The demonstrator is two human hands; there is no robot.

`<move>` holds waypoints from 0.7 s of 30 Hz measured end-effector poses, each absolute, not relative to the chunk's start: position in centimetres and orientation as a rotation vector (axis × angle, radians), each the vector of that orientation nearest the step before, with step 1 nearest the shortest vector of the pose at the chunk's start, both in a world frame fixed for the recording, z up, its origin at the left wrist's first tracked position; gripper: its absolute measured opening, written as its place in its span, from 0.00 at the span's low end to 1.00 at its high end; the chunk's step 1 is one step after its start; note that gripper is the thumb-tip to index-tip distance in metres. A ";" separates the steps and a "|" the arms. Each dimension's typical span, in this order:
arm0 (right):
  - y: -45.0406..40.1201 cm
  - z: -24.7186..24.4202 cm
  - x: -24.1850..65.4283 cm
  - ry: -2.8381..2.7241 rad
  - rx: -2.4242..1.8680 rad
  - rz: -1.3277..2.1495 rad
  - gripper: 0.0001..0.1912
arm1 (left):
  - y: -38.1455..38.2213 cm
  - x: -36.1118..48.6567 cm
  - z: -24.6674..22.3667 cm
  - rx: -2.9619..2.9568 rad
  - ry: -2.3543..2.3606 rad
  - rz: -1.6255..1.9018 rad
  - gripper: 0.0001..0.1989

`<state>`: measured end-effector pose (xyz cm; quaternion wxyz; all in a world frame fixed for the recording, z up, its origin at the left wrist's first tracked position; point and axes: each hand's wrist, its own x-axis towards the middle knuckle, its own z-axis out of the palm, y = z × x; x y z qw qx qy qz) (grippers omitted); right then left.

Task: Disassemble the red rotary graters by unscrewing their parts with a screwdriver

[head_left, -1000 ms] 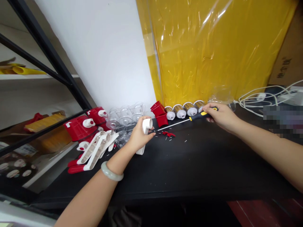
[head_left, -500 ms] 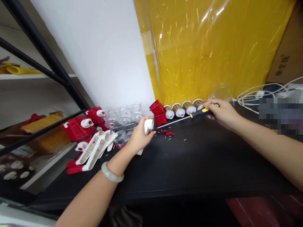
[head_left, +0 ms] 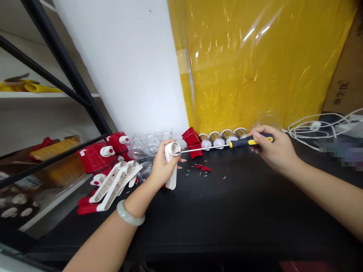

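Note:
A white plastic handle with a round socket at its top is gripped by my left hand, at the middle of the view. My right hand is closed round the dark blue and yellow grip of a screwdriver. Its long shaft runs left, and the tip meets the rim of the socket near my left fingertips. Just right of that lie a small red part and several tiny metal pins or screws on the black table.
White handles with red grips and red housings are at the left. Clear cups, a red funnel-like part and several metal drums line the back. White cables lie at the right.
The white handle has turned so its round socket opening now shows and its lower part hangs below my left hand. The screwdriver is closer to level. The view has shifted slightly.

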<state>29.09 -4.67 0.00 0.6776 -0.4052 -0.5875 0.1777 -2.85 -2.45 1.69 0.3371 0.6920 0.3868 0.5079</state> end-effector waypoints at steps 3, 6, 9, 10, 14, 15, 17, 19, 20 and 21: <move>-5.8 0.3 28.4 -1.324 -0.880 0.374 0.13 | -2.8 -2.9 1.7 1.851 0.910 1.431 0.25; -6.7 0.7 28.0 -1.340 -0.863 0.345 0.12 | -3.1 -2.8 1.5 1.905 0.841 1.496 0.23; -7.1 0.9 27.9 -1.349 -0.859 0.307 0.12 | -3.2 -2.6 1.3 1.917 0.847 1.534 0.22; -7.2 1.0 27.9 -1.353 -0.861 0.288 0.11 | -3.3 -2.5 1.2 1.916 0.849 1.545 0.22; -7.6 1.2 27.7 -1.364 -0.872 0.234 0.11 | -3.3 -2.3 1.1 1.932 0.815 1.574 0.22; -7.7 1.3 27.7 -1.364 -0.878 0.226 0.11 | -3.2 -2.3 1.0 1.938 0.808 1.574 0.21; -7.9 1.4 27.5 -1.361 -0.896 0.201 0.11 | -3.2 -2.4 1.0 1.949 0.797 1.575 0.21; -8.1 1.6 27.5 -1.358 -0.911 0.170 0.11 | -3.1 -2.4 1.0 1.959 0.785 1.580 0.21; -8.2 1.6 27.5 -1.357 -0.914 0.159 0.11 | -3.1 -2.4 1.0 1.964 0.783 1.582 0.21; -8.2 1.6 27.5 -1.357 -0.917 0.152 0.11 | -3.1 -2.4 1.0 1.967 0.782 1.582 0.21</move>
